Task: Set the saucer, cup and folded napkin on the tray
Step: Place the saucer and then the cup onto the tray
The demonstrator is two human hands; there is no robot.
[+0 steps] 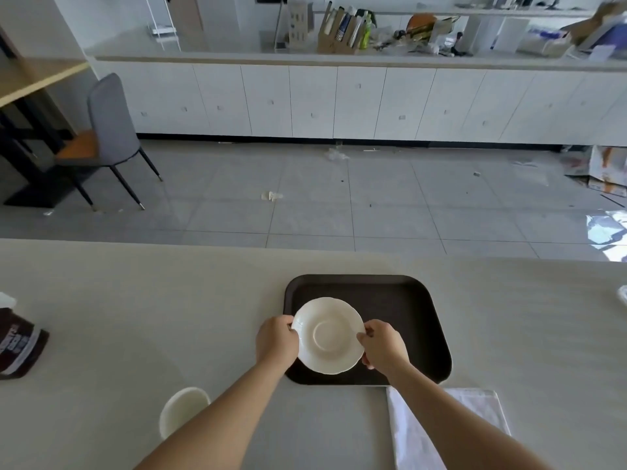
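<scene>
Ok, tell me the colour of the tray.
The tray is dark brown, almost black, plain with no pattern. The head view shows it.

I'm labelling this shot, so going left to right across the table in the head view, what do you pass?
Dark packet → cup → left hand → saucer → right hand → folded napkin.

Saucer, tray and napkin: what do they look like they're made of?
Saucer: probably glazed ceramic or porcelain; cream-white, smooth, scalloped rim, soft sheen.
Tray: likely moulded plastic; dark brown, matte, rounded corners and raised lip.
Napkin: looks like white woven cloth, lying soft and flat with a stitched-looking edge; paper can't be ruled out.
</scene>
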